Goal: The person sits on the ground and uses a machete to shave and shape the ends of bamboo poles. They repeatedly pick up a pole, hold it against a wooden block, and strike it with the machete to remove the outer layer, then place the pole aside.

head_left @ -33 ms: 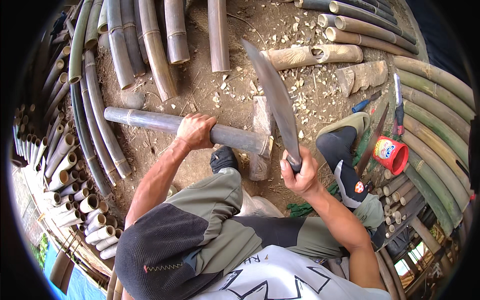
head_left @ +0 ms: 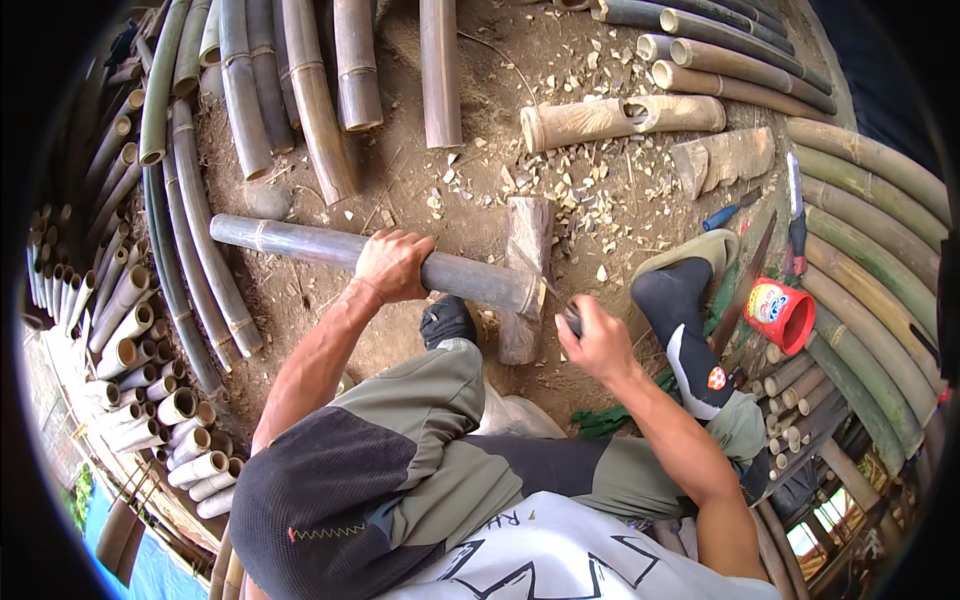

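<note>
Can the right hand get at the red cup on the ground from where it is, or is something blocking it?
Probably yes, but not freely. The right hand is closed on a blade handle at the bamboo pole, and the person's bent leg and sock lie between it and the red cup. It would need to reach over the foot.

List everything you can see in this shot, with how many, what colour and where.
bamboo pole: one, grey-green, lying across the wood block, under the left hand
wood block: one, brown, centre, on the dirt
blade handle: one, dark, in the right hand; blade barely visible
bamboo poles: many, green to tan, around the rim
short cut logs: three, tan, upper right
wood chips: many, pale, on the dirt
red cup: one, right
knife: one, right
left hand: grip on the pole
right hand: grip on the handle
</note>
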### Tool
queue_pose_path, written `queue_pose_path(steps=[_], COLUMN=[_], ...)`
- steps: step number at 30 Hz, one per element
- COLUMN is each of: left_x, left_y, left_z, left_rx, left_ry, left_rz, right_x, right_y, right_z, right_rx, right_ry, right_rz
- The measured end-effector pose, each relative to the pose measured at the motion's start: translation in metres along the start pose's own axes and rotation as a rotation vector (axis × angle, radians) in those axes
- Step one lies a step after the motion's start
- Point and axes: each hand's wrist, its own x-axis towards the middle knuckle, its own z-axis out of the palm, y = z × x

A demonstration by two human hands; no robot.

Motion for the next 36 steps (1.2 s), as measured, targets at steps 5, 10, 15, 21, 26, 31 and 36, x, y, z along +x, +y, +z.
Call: queue_pose_path(steps=[5, 10, 15, 21, 26, 31, 36], left_x=[-0.013, -0.018, -0.023, -0.024, -0.027, -0.006, -0.001], left_y=[-0.003, 0.005, 0.002, 0.014, 0.025, -0.001, -0.006], left_z=[0.029, 0.034, 0.047, 0.044, 0.015, -0.01, -0.008], left_rx=[0.011, 0.054, 0.112, 0.132, 0.123, 0.012, -0.027], left_ry=[0.202, 0.406, 0.466, 0.544, 0.276, -0.152, -0.142], left_rz=[0.031, 0.032, 0.012, 0.011, -0.087, -0.045, -0.003], right_x=[0.011, 0.007, 0.014, 0.003, 0.002, 0.007, -0.007], right_y=[-0.016, -0.002, -0.003, 0.005, 0.012, -0.055, 0.012], right_z=[-0.019, -0.005, -0.021, -0.003, -0.016, -0.043, -0.003], right_rx=[0.052, 0.0, -0.001, 0.064, -0.001, 0.123, -0.046], right_ry=[-0.111, 0.144, -0.257, 0.106, -0.266, 0.076, -0.035], right_rz=[0.089, -0.258, 0.173, -0.142, 0.185, -0.156, -0.072])
